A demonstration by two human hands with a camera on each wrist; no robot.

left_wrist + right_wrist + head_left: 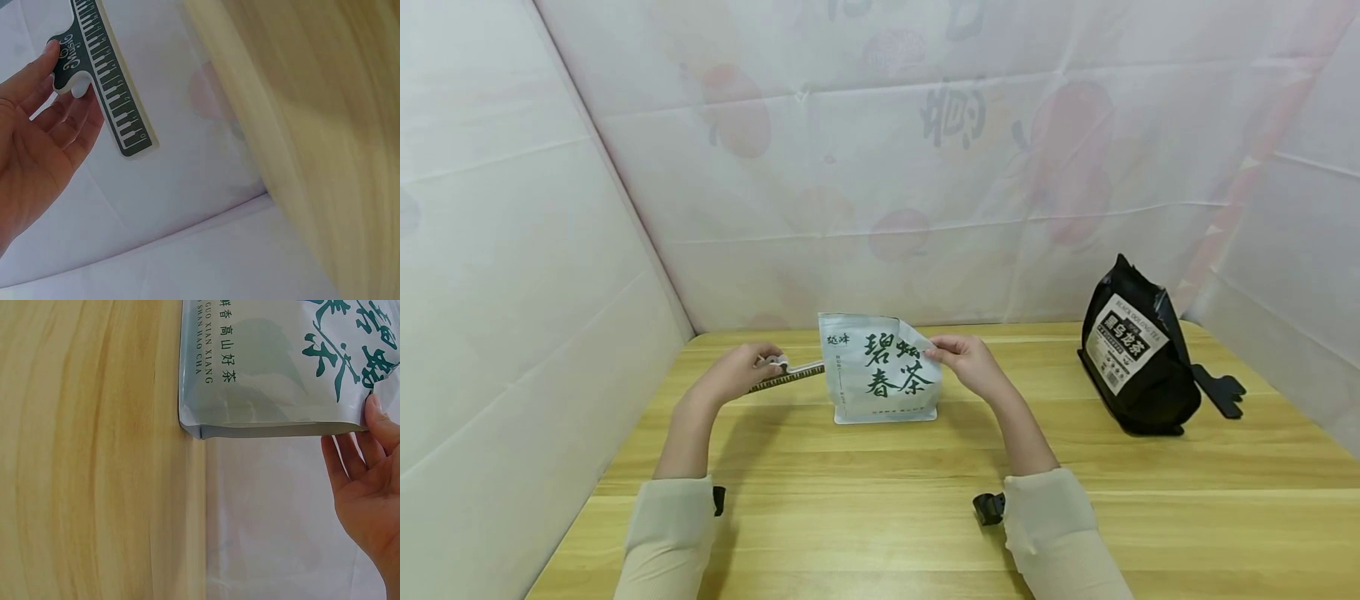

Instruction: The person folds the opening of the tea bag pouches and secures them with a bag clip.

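My right hand [967, 360] pinches the upper right corner of the white tea bag [880, 371] standing mid-frame on the table [880, 517]. My left hand [737, 372] grips the sealing clip [786, 375] just left of it. I should hold the top flat and slide the clip on squarely.

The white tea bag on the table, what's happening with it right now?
A person holds the white tea bag upright on the wooden table, the right hand pinching its folded top corner. The left hand holds a green sealing clip printed with ruler-like marks, level with the bag's left edge. A black tea bag stands apart to the right, with a black clip lying beside it.
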